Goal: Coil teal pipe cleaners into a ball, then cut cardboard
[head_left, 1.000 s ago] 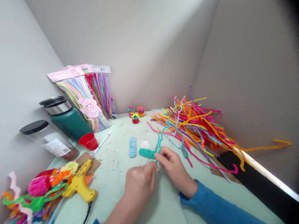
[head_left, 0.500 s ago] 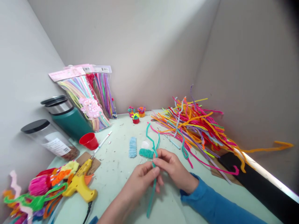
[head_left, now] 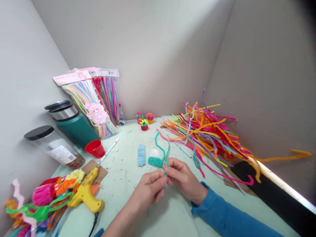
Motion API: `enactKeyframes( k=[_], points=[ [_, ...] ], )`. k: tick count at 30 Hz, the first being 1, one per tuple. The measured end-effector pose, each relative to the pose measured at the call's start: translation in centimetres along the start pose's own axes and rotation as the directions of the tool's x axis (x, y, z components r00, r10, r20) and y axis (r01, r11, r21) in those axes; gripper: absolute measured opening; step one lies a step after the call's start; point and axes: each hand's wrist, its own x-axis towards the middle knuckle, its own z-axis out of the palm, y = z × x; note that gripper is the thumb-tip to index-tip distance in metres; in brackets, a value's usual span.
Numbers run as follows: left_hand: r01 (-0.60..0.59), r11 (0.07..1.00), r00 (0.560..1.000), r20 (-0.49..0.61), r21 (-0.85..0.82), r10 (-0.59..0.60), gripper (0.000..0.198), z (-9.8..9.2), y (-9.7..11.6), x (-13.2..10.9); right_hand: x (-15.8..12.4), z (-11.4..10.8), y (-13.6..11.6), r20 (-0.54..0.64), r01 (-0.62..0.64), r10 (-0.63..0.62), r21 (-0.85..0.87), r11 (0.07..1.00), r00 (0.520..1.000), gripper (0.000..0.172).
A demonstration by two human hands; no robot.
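Near the middle of the tabletop [head_left: 125,184], just in front of the person, a teal pipe cleaner [head_left: 163,150] is standing up out of the pinched fingers, its two upper ends parting and leaning. The right hand [head_left: 184,177] is pinching it narrowly between thumb and forefinger; the left hand [head_left: 151,187] is meeting it from below in an equally narrow pinch, with a bit of teal showing at the fingertips.

Half a second ago a long tail was hanging beneath the left hand; now that tail is no longer showing clearly, and the fingertips of both hands are closing in around one spot. The upper ends are also leaning further left than a second ago. This seems to be leaving the lower strand under tight control, as if it were being bent or twisted there, though the fingers are hiding the exact bend.

Just left of the fingers, a wrapped teal strip [head_left: 155,162] is lying crosswise; whether it is joined to the strand, I cannot tell. Beyond it a whitish piece [head_left: 155,152] is resting, with a light blue strip [head_left: 141,155] lying to the left. Farther right, a loose heap of pipe cleaners [head_left: 207,128] is sprawling; on the left, a yellow glue gun [head_left: 89,197] is lying near a red cup [head_left: 95,149].
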Motion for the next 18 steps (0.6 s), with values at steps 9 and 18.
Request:
enactKeyframes(
  k=[9,18],
  points=[
    [0.018,0.974,0.987,0.16,-0.225,0.018,0.027,0.0,-0.2,-0.6,0.0,-0.8,-0.3,0.146,-0.144,0.116,0.196,0.97,0.982,0.023],
    [0.116,0.873,0.941,0.335,-0.474,0.057,0.02,0.2,-0.7,-0.4,-0.2,-0.7,-0.9,0.226,-0.108,0.074,0.14,0.984,0.971,0.029]
  ],
)
